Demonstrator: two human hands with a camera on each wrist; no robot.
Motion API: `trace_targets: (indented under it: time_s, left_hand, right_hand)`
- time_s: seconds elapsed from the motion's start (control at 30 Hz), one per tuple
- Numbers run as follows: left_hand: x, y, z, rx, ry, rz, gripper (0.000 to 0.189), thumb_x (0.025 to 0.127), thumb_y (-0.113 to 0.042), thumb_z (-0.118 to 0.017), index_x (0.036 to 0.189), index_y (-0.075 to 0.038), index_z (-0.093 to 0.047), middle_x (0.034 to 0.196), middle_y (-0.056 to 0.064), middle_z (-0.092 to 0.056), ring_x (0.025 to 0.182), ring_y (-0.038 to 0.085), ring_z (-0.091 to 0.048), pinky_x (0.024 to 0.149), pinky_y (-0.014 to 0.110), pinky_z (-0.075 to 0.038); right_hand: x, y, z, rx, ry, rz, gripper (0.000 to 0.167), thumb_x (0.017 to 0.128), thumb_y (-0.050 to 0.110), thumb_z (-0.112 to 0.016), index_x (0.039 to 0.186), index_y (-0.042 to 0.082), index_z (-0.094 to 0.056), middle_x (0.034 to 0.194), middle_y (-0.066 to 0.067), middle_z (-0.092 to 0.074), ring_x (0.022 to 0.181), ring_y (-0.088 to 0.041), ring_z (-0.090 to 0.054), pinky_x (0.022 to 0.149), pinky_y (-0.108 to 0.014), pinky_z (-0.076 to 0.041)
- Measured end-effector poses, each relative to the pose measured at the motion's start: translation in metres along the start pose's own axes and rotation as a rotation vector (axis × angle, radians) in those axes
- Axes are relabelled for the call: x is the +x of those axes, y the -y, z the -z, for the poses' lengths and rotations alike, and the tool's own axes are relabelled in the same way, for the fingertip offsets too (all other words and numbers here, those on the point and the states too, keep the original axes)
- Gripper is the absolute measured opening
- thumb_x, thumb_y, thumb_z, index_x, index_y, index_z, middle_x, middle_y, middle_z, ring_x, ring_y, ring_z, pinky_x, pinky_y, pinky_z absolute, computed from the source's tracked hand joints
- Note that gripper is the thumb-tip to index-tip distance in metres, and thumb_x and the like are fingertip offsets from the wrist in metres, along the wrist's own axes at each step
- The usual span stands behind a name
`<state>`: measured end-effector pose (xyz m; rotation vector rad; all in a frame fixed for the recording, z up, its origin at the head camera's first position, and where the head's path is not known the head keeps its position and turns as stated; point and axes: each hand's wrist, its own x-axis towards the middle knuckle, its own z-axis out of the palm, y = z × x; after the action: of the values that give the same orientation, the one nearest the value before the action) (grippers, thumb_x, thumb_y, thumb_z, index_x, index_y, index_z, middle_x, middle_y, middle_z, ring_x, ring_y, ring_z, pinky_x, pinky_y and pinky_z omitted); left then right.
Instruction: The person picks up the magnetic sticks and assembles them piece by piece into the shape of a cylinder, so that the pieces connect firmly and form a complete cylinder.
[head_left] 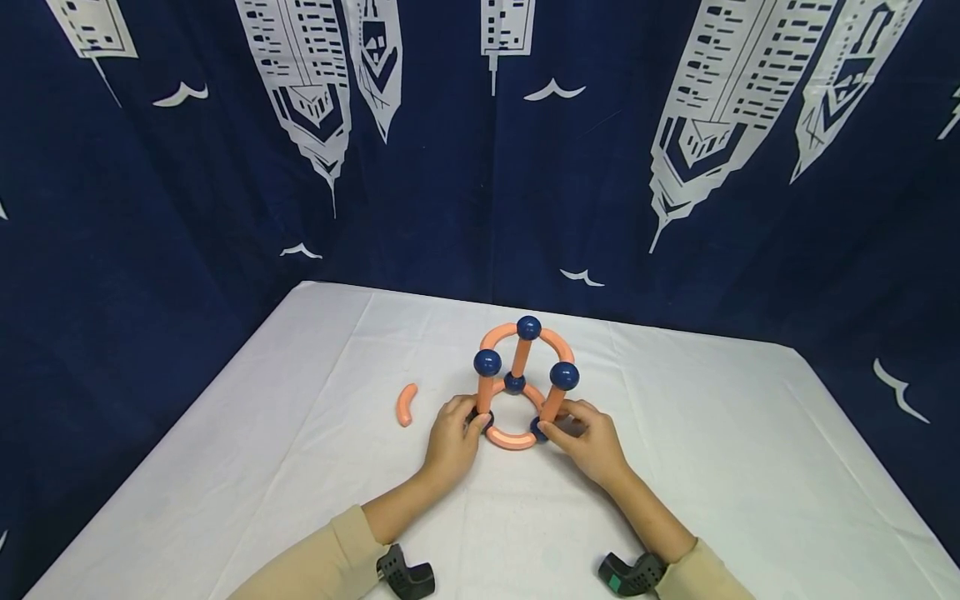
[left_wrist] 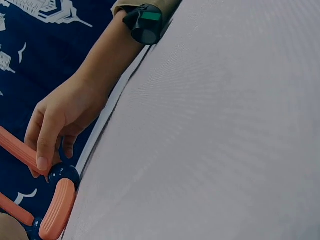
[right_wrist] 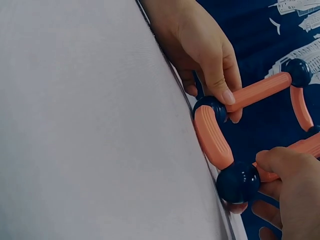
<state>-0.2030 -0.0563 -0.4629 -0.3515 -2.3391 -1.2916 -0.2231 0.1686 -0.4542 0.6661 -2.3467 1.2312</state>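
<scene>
A toy frame of orange rods and dark blue balls stands on the white-covered table. Its lower ring has a curved front rod (head_left: 512,439); three upright rods rise to the top balls, and curved rods join the rear top ball (head_left: 528,327) to the front two. My left hand (head_left: 452,442) pinches the base of the left upright rod (right_wrist: 262,91), beside its lower ball (right_wrist: 207,106). At the right upright rod (head_left: 552,403), my right hand (head_left: 594,442) pinches low down, thumb close to the ball (right_wrist: 238,182). Left of the frame lies a loose curved rod (head_left: 406,405).
White cloth (head_left: 315,467) covers the table on both sides of the frame. Behind the table's far edge hangs a navy curtain (head_left: 450,208) with white building and bird prints. Dark devices are strapped at the left wrist (head_left: 407,575) and right wrist (head_left: 633,575).
</scene>
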Motion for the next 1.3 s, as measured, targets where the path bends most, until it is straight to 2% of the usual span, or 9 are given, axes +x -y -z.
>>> trace_targets:
  time_s: [0.13,0.27,0.43,0.57,0.8,1.03,1.3]
  left_hand:
    - [0.001,0.0,0.001,-0.001,-0.002,0.012,0.021,0.092,-0.007,-0.064,0.111,0.002,-0.067,0.109,0.014,-0.064,0.101,0.029,-0.058,0.088,0.042,-0.047]
    - [0.002,0.001,0.001,0.004,-0.014,0.011,0.021,0.091,-0.007,-0.065,0.111,0.002,-0.066,0.104,0.012,-0.064,0.098,0.028,-0.059,0.087,0.042,-0.047]
    - [0.003,0.001,0.002,-0.004,-0.012,0.018,0.021,0.091,-0.006,-0.066,0.11,0.002,-0.066,0.099,0.01,-0.063,0.086,0.021,-0.054,0.077,0.036,-0.046]
    - [0.004,0.002,0.002,-0.009,0.001,0.02,0.021,0.092,-0.006,-0.064,0.111,0.002,-0.065,0.103,0.011,-0.063,0.087,0.022,-0.054,0.077,0.036,-0.045]
    - [0.004,0.004,0.002,-0.01,0.009,-0.019,0.021,0.091,-0.001,-0.063,0.111,0.004,-0.065,0.106,0.014,-0.064,0.103,0.031,-0.059,0.091,0.043,-0.046]
    - [0.005,0.007,0.002,0.01,0.022,-0.048,0.021,0.092,0.0,-0.06,0.112,0.005,-0.063,0.106,0.015,-0.063,0.102,0.032,-0.058,0.091,0.044,-0.045]
    - [0.005,0.005,0.002,0.006,0.025,-0.05,0.021,0.092,0.001,-0.059,0.113,0.005,-0.063,0.106,0.015,-0.063,0.102,0.032,-0.058,0.091,0.044,-0.045]
  right_hand:
    - [-0.001,0.0,-0.001,0.033,0.027,0.028,0.02,0.075,0.007,-0.083,0.093,0.009,-0.074,0.084,0.004,-0.068,0.077,-0.018,-0.062,0.066,-0.032,-0.052]
    - [-0.001,0.005,0.0,0.069,0.056,0.031,0.021,0.074,0.001,-0.082,0.093,0.005,-0.074,0.084,-0.002,-0.07,0.078,-0.021,-0.065,0.067,-0.038,-0.055]
    - [0.001,0.03,0.006,0.106,0.081,0.028,0.02,0.073,-0.006,-0.08,0.091,-0.003,-0.072,0.083,-0.01,-0.07,0.078,-0.029,-0.065,0.067,-0.043,-0.054]
    - [0.002,0.046,0.011,0.119,0.096,0.017,0.018,0.073,-0.007,-0.079,0.089,-0.003,-0.072,0.082,-0.01,-0.069,0.076,-0.033,-0.064,0.067,-0.042,-0.053]
    - [0.001,0.047,0.011,0.178,0.128,0.028,0.018,0.073,-0.007,-0.079,0.089,-0.003,-0.072,0.084,-0.011,-0.071,0.076,-0.029,-0.064,0.067,-0.043,-0.052]
    - [0.0,0.048,0.008,0.196,0.147,0.052,0.02,0.073,-0.007,-0.079,0.091,-0.005,-0.072,0.086,-0.01,-0.072,0.075,-0.017,-0.065,0.066,-0.043,-0.051]
    - [-0.001,0.047,0.007,0.241,0.168,0.069,0.021,0.072,-0.008,-0.08,0.091,-0.005,-0.071,0.085,-0.011,-0.071,0.072,-0.023,-0.062,0.066,-0.041,-0.05]
